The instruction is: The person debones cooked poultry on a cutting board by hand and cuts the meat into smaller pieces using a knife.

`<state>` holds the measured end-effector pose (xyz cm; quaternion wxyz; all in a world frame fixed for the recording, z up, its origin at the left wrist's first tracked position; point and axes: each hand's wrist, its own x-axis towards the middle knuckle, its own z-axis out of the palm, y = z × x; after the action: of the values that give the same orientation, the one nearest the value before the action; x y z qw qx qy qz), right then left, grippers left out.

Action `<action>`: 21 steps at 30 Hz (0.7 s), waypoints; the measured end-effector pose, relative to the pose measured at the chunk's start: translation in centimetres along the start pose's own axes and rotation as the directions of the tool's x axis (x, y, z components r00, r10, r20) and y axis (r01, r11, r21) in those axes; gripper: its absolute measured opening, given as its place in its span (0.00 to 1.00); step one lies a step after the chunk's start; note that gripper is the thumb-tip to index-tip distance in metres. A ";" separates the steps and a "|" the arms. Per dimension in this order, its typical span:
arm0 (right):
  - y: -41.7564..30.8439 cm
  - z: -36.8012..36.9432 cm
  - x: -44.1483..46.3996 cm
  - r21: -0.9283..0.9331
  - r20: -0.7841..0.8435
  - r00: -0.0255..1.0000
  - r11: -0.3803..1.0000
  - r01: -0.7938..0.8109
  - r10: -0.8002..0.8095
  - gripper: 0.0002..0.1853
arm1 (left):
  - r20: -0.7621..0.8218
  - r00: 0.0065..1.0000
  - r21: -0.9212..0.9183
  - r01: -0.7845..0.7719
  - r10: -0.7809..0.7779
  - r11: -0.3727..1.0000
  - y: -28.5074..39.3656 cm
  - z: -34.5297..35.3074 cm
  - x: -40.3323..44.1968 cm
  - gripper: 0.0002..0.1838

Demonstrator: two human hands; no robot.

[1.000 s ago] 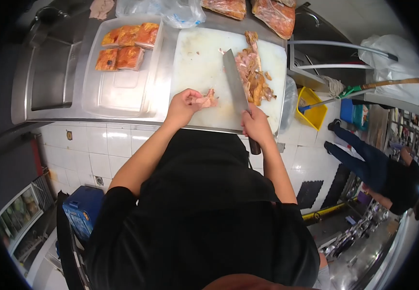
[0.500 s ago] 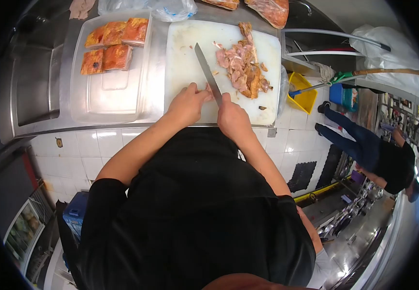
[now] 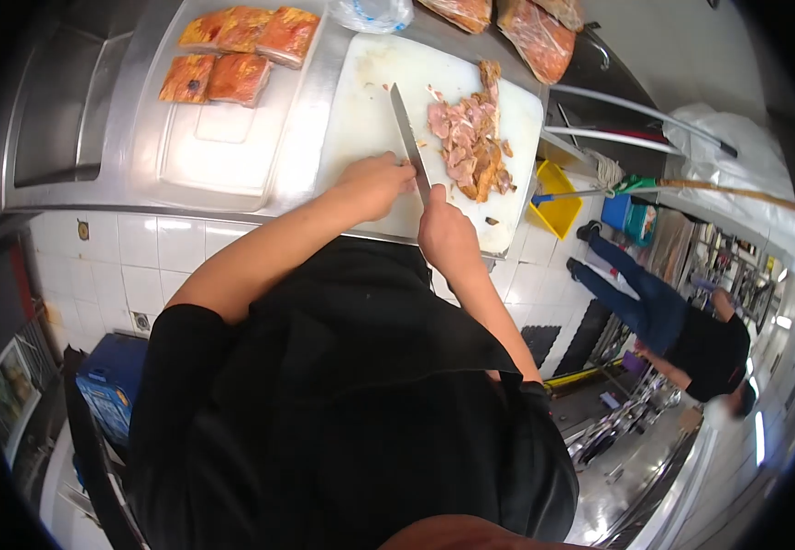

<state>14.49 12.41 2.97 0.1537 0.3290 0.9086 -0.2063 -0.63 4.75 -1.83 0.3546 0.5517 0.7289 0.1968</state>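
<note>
My right hand [image 3: 449, 236] is closed round the handle of a long knife [image 3: 408, 130], its blade pointing away over the white cutting board [image 3: 358, 115]. Beside the blade, my left hand [image 3: 376, 188] has its fingers bent and pressed together at the board. A piece of meat at those fingertips is mostly hidden by the fingers and the blade. Right of the knife lies a pile of cut meat [image 3: 461, 137], pink with browned edges. A small dark scrap [image 3: 492, 221] sits near the board's front right corner.
Left of the board, a clear plastic tray [image 3: 214, 188] holds several browned slabs [image 3: 237, 78]. Wrapped meat [image 3: 537, 41] and a plastic bag [image 3: 372, 11] lie behind. A yellow bucket [image 3: 558, 213] stands on the floor at right, with another person [image 3: 668, 325] beyond.
The view has shifted and turned slightly, so the counter sits differently in it. My right hand still grips the knife, with my left hand close beside the blade. The cut pile looks unchanged.
</note>
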 end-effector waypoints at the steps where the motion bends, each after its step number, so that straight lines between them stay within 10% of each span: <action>1: 0.1 0.9 0.5 0.023 -0.028 1.000 1.000 -0.007 0.008 0.09 | 0.027 1.000 0.024 0.007 -0.007 1.000 0.2 -0.2 0.0 0.19; 21: -1.1 1.4 1.2 0.098 -0.041 0.999 0.995 -0.003 0.007 0.11 | -0.078 0.996 -0.039 -0.046 0.043 0.998 -0.3 1.5 -0.8 0.07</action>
<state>13.09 11.58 1.60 0.1189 0.3426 0.8996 -0.2433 0.33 3.76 -2.80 0.3327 0.5523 0.7256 0.2404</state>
